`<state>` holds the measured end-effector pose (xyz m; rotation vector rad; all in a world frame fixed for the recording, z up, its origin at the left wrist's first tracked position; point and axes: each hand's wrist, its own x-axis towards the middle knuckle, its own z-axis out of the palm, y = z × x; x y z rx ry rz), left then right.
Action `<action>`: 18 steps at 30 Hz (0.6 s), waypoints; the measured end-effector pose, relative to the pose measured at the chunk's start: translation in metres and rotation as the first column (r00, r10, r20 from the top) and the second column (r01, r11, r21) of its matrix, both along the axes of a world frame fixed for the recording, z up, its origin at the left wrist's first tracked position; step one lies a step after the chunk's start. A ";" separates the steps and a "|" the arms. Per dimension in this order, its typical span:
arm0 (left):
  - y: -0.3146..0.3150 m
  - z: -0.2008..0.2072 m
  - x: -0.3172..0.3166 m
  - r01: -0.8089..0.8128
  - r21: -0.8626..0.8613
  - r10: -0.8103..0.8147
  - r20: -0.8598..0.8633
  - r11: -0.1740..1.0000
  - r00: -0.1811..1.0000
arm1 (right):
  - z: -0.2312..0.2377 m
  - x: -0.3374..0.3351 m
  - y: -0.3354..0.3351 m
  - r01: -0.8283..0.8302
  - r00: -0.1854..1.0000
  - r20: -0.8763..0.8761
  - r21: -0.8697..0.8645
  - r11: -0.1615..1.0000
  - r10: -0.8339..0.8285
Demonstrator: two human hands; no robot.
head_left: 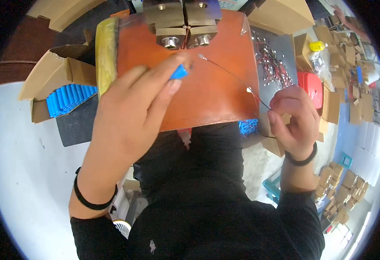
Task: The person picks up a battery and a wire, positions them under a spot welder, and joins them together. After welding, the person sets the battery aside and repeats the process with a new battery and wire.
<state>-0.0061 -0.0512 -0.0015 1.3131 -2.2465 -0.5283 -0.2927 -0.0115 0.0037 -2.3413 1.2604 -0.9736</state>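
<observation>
My left hand [129,102] is closed around a blue cylindrical battery cell [179,73], its fingers hiding most of it. It is just below the metal jaws [186,37] of a machine, over an orange-brown work mat [216,102]. On the right, my right hand [296,117] pinches a thin dark wire lead [226,73]. Small silvery tabs show on the lead; one end reaches toward the jaws, apart from the cell.
An open cardboard box [38,106] of blue cells [70,99] stands at left, beside a yellow wrapped pad [106,54]. At right are a heap of wire leads [273,65] and a red container [310,89]. More blue items [248,126] lie below the mat.
</observation>
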 end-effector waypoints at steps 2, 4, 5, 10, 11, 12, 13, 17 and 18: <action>0.002 0.001 0.000 -0.092 0.175 0.122 -0.170 0.980 0.978 | 0.001 0.001 0.001 -0.024 0.999 0.035 0.000 1.000 0.024; -0.001 0.000 0.001 -0.145 0.357 0.264 -0.312 0.923 0.913 | 0.001 0.002 0.001 -0.021 0.999 0.044 0.004 1.000 0.021; -0.009 -0.004 0.001 -0.107 0.314 0.205 -0.300 0.943 0.932 | 0.001 0.003 0.000 -0.017 0.999 0.052 0.008 1.000 0.017; -0.024 -0.008 -0.011 -0.046 0.266 0.110 -0.233 0.963 0.966 | 0.005 0.011 -0.012 -0.036 0.996 -0.085 -0.069 0.997 0.030; -0.025 -0.011 -0.012 -0.043 0.268 0.108 -0.234 0.962 0.966 | 0.006 0.012 -0.013 -0.031 0.992 -0.121 -0.093 0.995 0.020; -0.024 -0.015 -0.012 -0.055 0.219 0.110 -0.249 0.974 0.962 | 0.006 0.013 -0.014 -0.029 0.992 -0.122 -0.090 0.995 0.018; -0.025 -0.017 -0.013 -0.067 0.169 0.111 -0.264 0.983 0.958 | 0.006 0.013 -0.015 -0.025 0.991 -0.134 -0.095 0.995 0.012; -0.024 -0.018 -0.013 -0.071 0.212 0.132 -0.290 0.975 0.948 | 0.008 0.013 -0.017 -0.049 0.982 -0.189 -0.085 0.995 0.032; -0.025 -0.019 -0.013 -0.072 0.225 0.136 -0.281 0.972 0.950 | 0.008 0.013 -0.018 -0.049 0.982 -0.188 -0.081 0.995 0.033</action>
